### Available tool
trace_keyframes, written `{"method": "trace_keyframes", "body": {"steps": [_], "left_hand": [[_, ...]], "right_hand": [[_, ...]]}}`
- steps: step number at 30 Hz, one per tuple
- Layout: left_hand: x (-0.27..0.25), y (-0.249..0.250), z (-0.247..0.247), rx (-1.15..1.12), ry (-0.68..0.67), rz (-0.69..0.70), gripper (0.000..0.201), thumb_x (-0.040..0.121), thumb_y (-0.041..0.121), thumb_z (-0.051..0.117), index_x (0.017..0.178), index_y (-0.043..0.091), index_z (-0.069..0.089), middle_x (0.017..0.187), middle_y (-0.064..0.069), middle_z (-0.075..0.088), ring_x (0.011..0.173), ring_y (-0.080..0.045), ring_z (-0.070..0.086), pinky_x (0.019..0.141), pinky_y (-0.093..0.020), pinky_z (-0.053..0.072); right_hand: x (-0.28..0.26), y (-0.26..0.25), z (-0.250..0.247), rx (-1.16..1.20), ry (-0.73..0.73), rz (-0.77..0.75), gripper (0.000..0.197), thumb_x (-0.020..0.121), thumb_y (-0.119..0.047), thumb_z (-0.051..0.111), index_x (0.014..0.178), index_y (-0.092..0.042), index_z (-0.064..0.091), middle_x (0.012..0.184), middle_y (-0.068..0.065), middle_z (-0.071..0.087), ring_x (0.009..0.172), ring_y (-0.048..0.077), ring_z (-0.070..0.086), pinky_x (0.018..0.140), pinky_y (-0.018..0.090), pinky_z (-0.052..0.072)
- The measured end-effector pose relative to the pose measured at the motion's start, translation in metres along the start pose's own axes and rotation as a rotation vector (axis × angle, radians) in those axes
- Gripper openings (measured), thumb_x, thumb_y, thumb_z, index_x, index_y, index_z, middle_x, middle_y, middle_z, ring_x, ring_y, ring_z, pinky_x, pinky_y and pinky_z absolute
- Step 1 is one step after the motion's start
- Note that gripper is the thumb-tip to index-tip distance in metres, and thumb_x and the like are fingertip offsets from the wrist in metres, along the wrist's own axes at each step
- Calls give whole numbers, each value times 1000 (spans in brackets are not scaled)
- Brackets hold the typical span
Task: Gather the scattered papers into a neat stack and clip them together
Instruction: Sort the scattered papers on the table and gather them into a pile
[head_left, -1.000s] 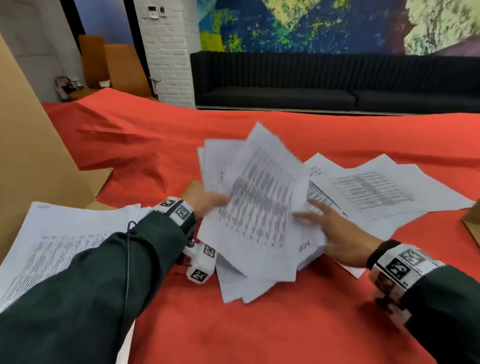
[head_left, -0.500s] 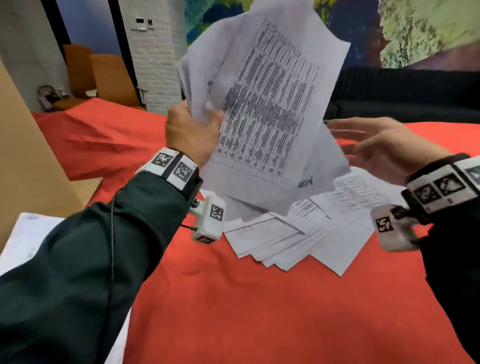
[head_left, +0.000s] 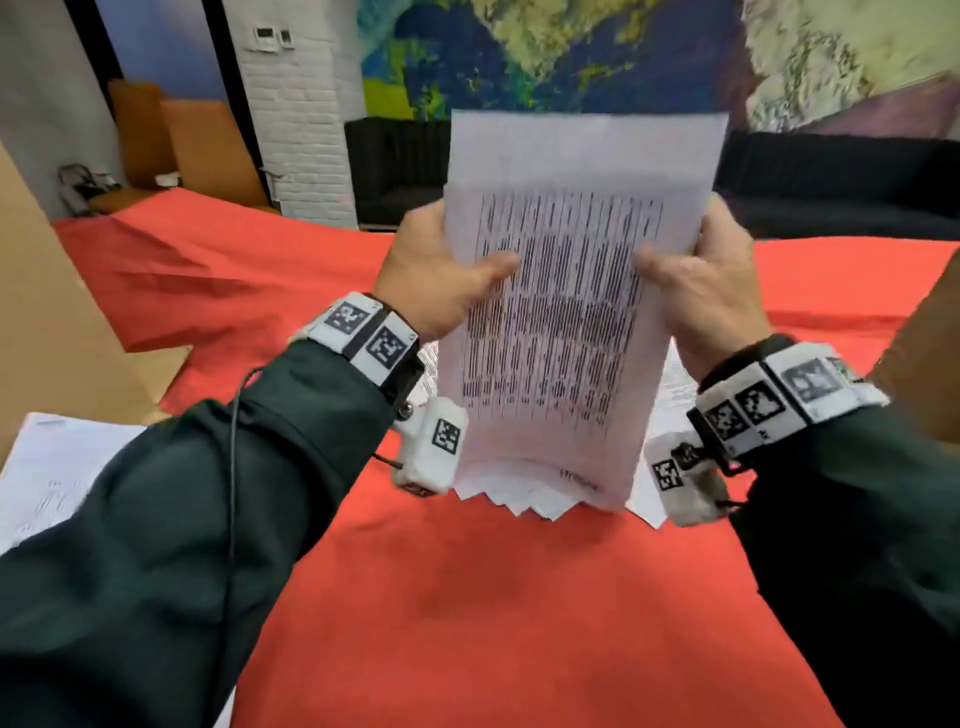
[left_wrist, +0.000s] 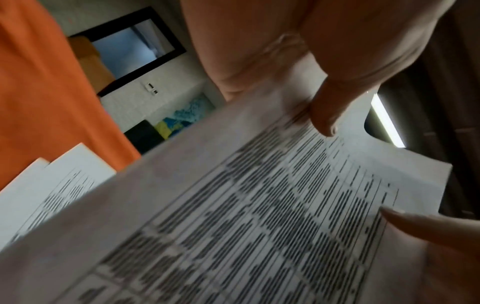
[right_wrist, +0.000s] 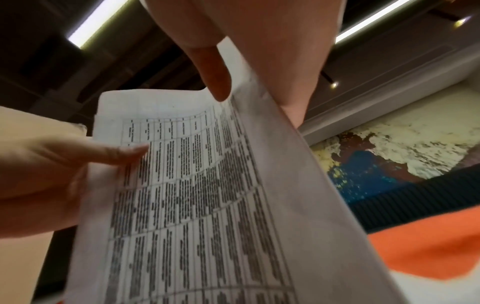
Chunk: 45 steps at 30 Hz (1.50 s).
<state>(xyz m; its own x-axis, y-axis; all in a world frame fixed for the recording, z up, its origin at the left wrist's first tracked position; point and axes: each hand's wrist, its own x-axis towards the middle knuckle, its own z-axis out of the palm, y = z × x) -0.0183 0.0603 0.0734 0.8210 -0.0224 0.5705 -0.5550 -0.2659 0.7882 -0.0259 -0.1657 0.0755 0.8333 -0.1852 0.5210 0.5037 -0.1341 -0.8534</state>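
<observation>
A stack of printed papers stands upright on its lower edge on the red tablecloth, its bottom corners uneven. My left hand grips its left edge, thumb across the front sheet. My right hand grips its right edge the same way. The left wrist view shows the sheet of papers with my left thumb on it. In the right wrist view the papers sit between my right thumb and fingers. No clip is visible.
More loose sheets lie on the cloth behind the stack. Another pile of paper lies at the left, beside a brown cardboard panel. A black sofa stands beyond the table.
The papers, held aloft and fanned in my left hand alone, have come down upright onto the cloth. My right hand has taken hold of their right edge.
</observation>
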Motion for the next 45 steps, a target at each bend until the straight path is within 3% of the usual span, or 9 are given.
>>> {"method": "trace_keyframes", "body": {"steps": [5,13,17,23,28,31,36,40,45], "left_hand": [[-14,-17,4,-203,84,-148,26,77,9,87,98,17,74,97,-3,79,92,-20,77,87,-42,62],[-50,-52,23,-211,95,-415,87,43,62,95,101,2,73,105,-20,76,91,-28,74,93,-59,57],[-42,-42,26,-195,170,-319,27,70,23,93,88,16,76,92,-4,80,86,-21,77,81,-40,63],[-38,-50,35,-226,202,-414,24,72,24,92,87,15,75,91,-6,78,80,-19,72,87,-44,62],[-38,-55,43,-162,222,-434,27,80,26,86,92,8,71,87,-12,73,71,-20,64,63,-27,57],[-43,-61,43,-57,161,-480,21,85,28,82,87,13,67,75,-8,64,58,-16,55,50,-23,50],[-25,-52,7,97,180,-398,15,87,25,80,85,15,69,76,1,69,62,-14,64,56,-24,55],[-20,-52,-77,322,168,-420,15,86,20,81,94,10,72,94,-8,73,84,-26,70,77,-42,61],[-68,-63,-230,800,106,-783,42,83,36,82,113,8,72,107,-12,72,94,-30,66,82,-35,48]], "right_hand": [[-17,26,3,-42,-83,147,39,79,11,62,106,-17,70,107,4,77,100,24,75,91,49,60],[-33,56,-2,-95,-45,230,32,73,4,65,93,-21,71,103,3,77,99,26,73,93,53,57],[-29,51,-1,-8,59,182,36,61,1,61,91,-17,71,96,4,77,92,26,75,83,46,62],[-27,63,1,-96,153,124,38,70,9,61,101,-12,65,92,0,75,84,16,73,78,41,62],[-26,65,9,-155,146,107,44,78,13,53,106,-18,65,90,-18,68,75,-13,65,75,17,57],[-23,72,9,-231,53,149,42,81,9,59,110,-21,65,100,-10,72,93,12,71,90,40,60],[-12,77,13,-313,-218,91,35,81,2,65,106,-23,66,101,-4,76,92,19,74,78,40,61],[-22,83,27,-815,-684,126,27,80,-5,71,93,-27,63,99,-2,72,89,21,68,81,34,54],[-25,107,46,-1120,-840,286,49,82,-23,78,125,-22,57,124,5,57,107,25,58,92,35,48]]}}
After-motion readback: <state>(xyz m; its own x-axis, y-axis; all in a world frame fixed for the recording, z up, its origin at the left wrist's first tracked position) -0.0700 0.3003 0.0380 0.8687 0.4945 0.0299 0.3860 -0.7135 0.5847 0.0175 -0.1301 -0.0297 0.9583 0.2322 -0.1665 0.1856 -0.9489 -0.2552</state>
